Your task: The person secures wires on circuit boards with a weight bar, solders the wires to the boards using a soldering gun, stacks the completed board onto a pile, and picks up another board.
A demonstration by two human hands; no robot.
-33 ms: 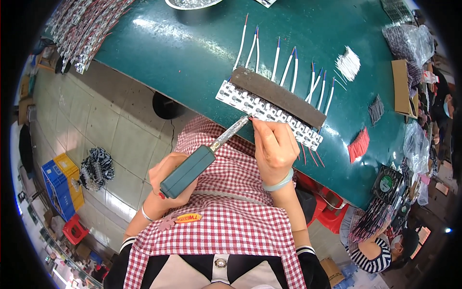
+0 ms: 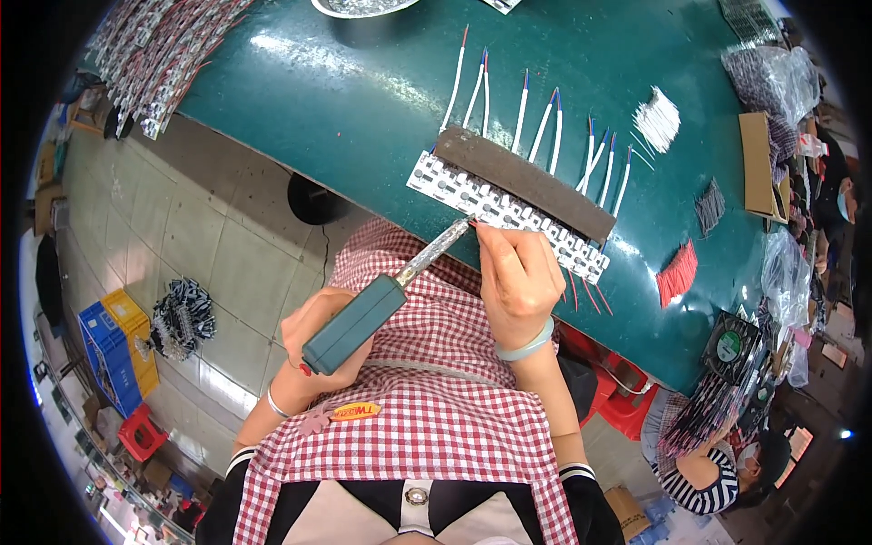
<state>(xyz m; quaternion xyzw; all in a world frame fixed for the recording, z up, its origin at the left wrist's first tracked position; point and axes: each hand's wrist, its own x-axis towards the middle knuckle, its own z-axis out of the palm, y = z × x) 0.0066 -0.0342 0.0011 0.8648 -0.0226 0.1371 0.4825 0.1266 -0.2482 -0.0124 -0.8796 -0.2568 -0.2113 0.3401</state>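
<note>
Our left hand [image 2: 309, 320] grasps the green-handled tool [image 2: 359, 322], its tip at the white circuit board [image 2: 504, 215], where our right hand [image 2: 520, 277] pinches a small reddish piece [image 2: 473, 224].

Dark green box-shaped plastic tool body [image 2: 356, 324] looks smooth; silvery rod-shaped metal shaft [image 2: 434, 252], rough; long brown bar [image 2: 525, 184] is matt; green tabletop [image 2: 300, 100] is glossy.

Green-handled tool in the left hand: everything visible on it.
The tool has a boxy, dark green, plastic-looking handle and a silvery, mottled, metal-looking shaft. Gripped in the left hand, it slants up and rightward, its tip at the near edge of the white board strip, beside the right hand's fingers. Actual tip contact is unclear.
</note>
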